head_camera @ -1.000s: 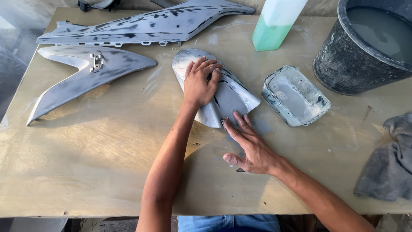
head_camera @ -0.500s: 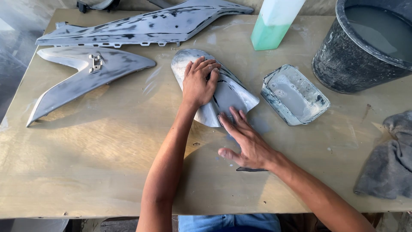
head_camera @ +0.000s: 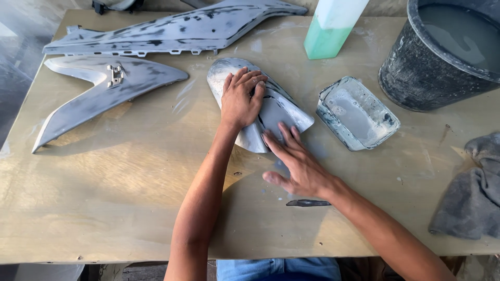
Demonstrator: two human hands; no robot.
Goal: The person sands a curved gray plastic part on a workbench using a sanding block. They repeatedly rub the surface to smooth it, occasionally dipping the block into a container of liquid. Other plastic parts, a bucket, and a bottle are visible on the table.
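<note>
A curved grey fender panel (head_camera: 284,112), sanded dull with dark streaks, lies on the wooden table (head_camera: 120,198). My left hand (head_camera: 240,99) presses flat on its upper middle and holds it down. My right hand (head_camera: 297,164) lies flat with its fingertips on the panel's lower edge. A small grey sanding sheet is pressed under those fingers and is hidden by them now. A thin dark strip (head_camera: 308,203) lies on the table just below my right wrist.
Two long grey fairing panels (head_camera: 172,31) (head_camera: 99,93) lie at the far left. A clear tub of cloudy water (head_camera: 357,114) stands right of the fender. A black bucket of grey water (head_camera: 442,57), a green-white bottle (head_camera: 330,28) and a grey rag (head_camera: 471,192) are nearby.
My right hand has slid up and slightly left along the fender's lower edge, uncovering the dark strip below my wrist. My left hand has stayed in place.
</note>
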